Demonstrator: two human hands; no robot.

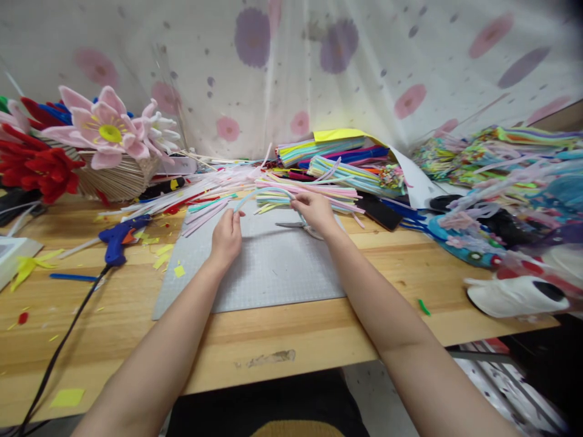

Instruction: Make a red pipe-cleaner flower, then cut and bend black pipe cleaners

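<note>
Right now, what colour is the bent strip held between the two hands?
The bent strip is pale blue; the head view shows it.

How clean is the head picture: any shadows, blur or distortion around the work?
In the head view, light is soft, with faint shadows on the cutting mat; in the head view, the light-blue pipe cleaner between the left hand and right hand looks slightly soft; in the head view, the pipe-cleaner pile at right looks smeared and stretched.
</note>
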